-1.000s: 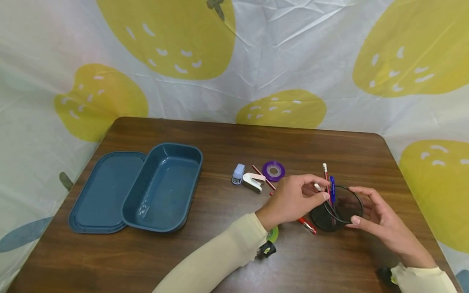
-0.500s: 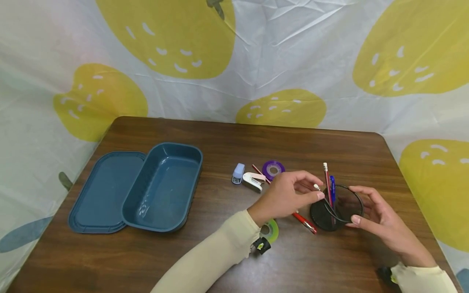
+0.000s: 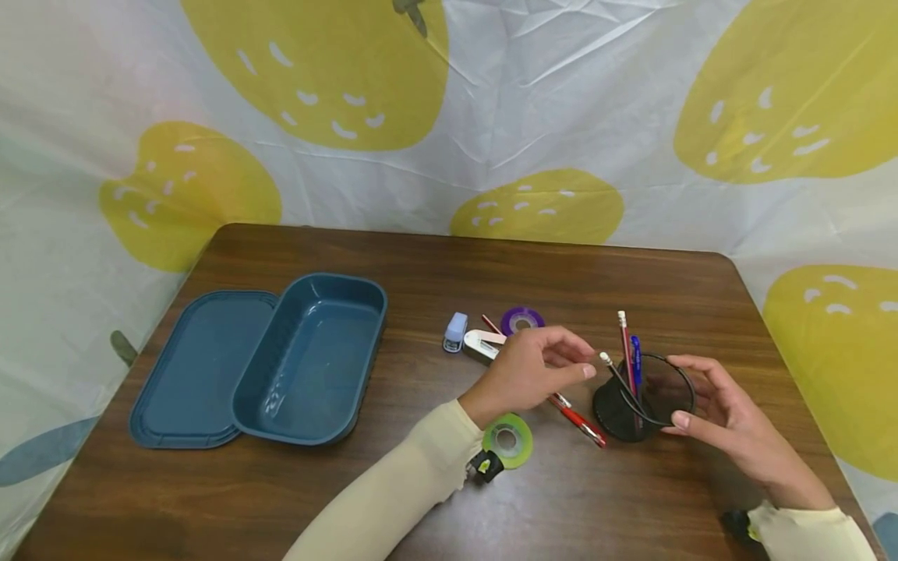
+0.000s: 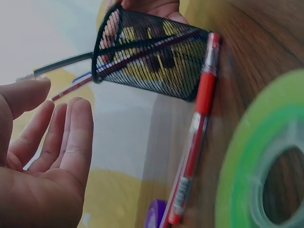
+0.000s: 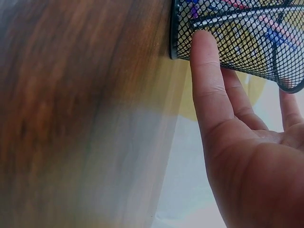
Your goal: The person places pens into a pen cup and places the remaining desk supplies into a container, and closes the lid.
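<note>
The right hand [image 3: 744, 440] holds a black wire-mesh pencil cup [image 3: 617, 413] near its rim, thumb at the near side and fingers around the far side; its grip rests about the mesh. The cup stands toward the right of the brown wood-grain surface [image 3: 210, 502]. Three items lean in it with their ends above the rim: a red-barrelled pencil [image 3: 626, 343] with a white eraser, a blue pen [image 3: 636, 362], and a dark-barrelled pencil [image 3: 614, 372] with a white eraser that slants out to the left.

The left hand [image 3: 529, 370] hovers just left of that dark pencil, its grip spread, thumb apart from the fingers, the thumb tip near the eraser end.

Beneath the left hand, a red pen [image 3: 582, 425] lies at a slant, one end just beside the cup's base; whether they touch cannot be told. A green tape roll [image 3: 524, 446] lies by the left sleeve's cuff [image 3: 471, 428]. Behind the left hand are a purple tape roll [image 3: 507, 323], partly covered, a white stapler [image 3: 480, 341] and a small light-blue object [image 3: 456, 327].

Well apart, on the left, a blue plastic container [image 3: 312, 358] stands overlapping the edge of its matching lid [image 3: 199, 374]. A white cloth with yellow fruit shapes [image 3: 519, 132] hangs behind the surface.
</note>
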A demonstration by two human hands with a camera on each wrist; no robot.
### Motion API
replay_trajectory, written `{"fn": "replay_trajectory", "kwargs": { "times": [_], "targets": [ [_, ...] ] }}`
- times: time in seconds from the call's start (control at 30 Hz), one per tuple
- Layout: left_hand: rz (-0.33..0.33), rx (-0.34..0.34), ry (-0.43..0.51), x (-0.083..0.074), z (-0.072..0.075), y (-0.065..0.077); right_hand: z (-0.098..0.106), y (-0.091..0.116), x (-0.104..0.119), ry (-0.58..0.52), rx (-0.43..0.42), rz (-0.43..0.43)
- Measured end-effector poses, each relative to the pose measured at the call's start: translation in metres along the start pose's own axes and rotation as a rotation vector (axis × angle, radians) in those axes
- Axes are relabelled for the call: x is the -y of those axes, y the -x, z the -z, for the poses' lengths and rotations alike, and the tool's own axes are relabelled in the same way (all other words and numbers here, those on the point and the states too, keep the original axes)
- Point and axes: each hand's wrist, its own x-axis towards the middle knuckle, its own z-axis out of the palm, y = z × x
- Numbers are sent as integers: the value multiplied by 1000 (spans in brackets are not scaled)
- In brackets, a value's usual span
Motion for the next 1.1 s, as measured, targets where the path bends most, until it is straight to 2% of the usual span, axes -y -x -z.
{"fn": "replay_trajectory", "kwargs": {
  "times": [0.37, 0.53, 0.7, 0.9, 1.1],
  "targets": [
    [52, 108, -140, 22, 8, 0, 0, 1, 0, -20, 6, 6],
    [87, 129, -168, 30, 7, -1, 0, 2, -1, -18, 10, 0],
    [65, 147, -230, 36, 1, -1, 0, 3, -2, -7, 6, -4],
    [64, 154, -300, 34, -1, 1, -1, 4, -2, 7, 6, -18],
    [38, 190, -391, 32, -1, 2, 0, 5, -4, 11, 0, -6]
  ]
}}
